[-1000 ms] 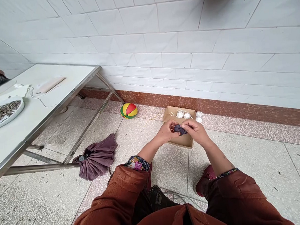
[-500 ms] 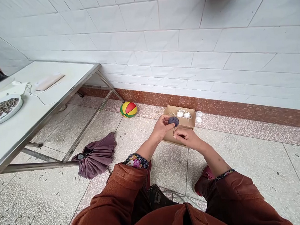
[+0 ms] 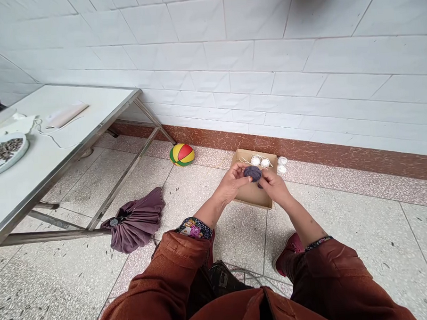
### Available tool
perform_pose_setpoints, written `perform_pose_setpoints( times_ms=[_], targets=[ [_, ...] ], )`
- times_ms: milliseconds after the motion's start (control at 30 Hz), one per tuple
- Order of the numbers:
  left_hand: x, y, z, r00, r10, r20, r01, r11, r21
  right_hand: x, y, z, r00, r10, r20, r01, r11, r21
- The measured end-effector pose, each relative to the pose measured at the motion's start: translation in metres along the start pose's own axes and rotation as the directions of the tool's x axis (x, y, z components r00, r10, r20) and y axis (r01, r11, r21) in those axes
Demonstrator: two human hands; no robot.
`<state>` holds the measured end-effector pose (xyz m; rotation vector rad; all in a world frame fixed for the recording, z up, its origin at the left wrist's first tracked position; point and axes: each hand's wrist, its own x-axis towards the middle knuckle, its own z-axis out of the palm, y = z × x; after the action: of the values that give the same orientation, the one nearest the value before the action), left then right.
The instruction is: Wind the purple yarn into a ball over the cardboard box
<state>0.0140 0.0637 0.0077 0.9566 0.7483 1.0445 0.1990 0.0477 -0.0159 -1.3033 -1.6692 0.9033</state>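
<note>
My left hand (image 3: pixel 234 181) is closed round a ball of dark grey-purple yarn (image 3: pixel 251 174), held over an open cardboard box (image 3: pixel 251 196). At the ball's right side, the pinched fingers of my right hand (image 3: pixel 274 184) hold its yarn; the strand itself is mostly hidden by the fingers. A small dark bit, perhaps more yarn, shows just under the ball by those fingers. Inside the far part of the box lie two white yarn balls (image 3: pixel 260 161) with loose white strands.
Two small white balls (image 3: pixel 282 164) sit on the floor right of the box. A red, yellow and green ball (image 3: pixel 182 154) rests by the wall. A folded purple umbrella (image 3: pixel 138 222) leans near a metal-legged table (image 3: pixel 101 101) bearing a dish of seeds (image 3: pixel 6 152).
My right hand has come up from below the yarn ball to its right side. The ball has shifted slightly right in my left hand.
</note>
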Motion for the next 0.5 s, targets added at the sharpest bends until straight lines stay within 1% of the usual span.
perform_pose_setpoints(
  times_ms=[100,167,200,267,333,367,433,500],
  targets=[
    [0.006,-0.002,-0.007,0.988,0.021,-0.151,-0.01,0.997,0.071,-0.007,-0.011,0.008,0.98,-0.106,0.166,0.111,0.993,-0.024],
    [0.008,-0.004,-0.01,0.981,0.026,-0.191,0.007,0.986,0.167,-0.01,-0.021,0.007,0.96,-0.15,0.235,0.153,0.988,0.006],
    [0.008,-0.005,-0.011,0.982,0.02,-0.189,0.023,0.975,0.219,-0.01,-0.026,0.005,0.959,-0.157,0.234,0.154,0.988,0.03],
    [0.006,-0.007,-0.011,0.988,-0.014,-0.152,0.062,0.947,0.316,-0.008,-0.031,-0.002,0.977,-0.146,0.156,0.134,0.987,0.084],
    [0.002,-0.008,-0.009,0.996,-0.052,-0.076,0.077,0.922,0.379,-0.004,-0.03,-0.01,0.994,-0.111,0.019,0.108,0.987,0.116],
    [0.0,-0.008,-0.007,0.997,-0.07,-0.024,0.074,0.918,0.391,-0.002,-0.027,-0.014,0.995,-0.087,-0.049,0.093,0.989,0.119],
    [-0.004,-0.008,-0.004,0.991,-0.102,0.091,0.063,0.93,0.362,0.002,-0.017,-0.017,0.988,-0.036,-0.149,0.051,0.993,0.102],
    [-0.006,-0.005,-0.001,0.978,-0.115,0.175,0.065,0.96,0.272,0.005,-0.006,-0.015,0.984,0.017,-0.176,-0.004,0.997,0.076]
  ],
)
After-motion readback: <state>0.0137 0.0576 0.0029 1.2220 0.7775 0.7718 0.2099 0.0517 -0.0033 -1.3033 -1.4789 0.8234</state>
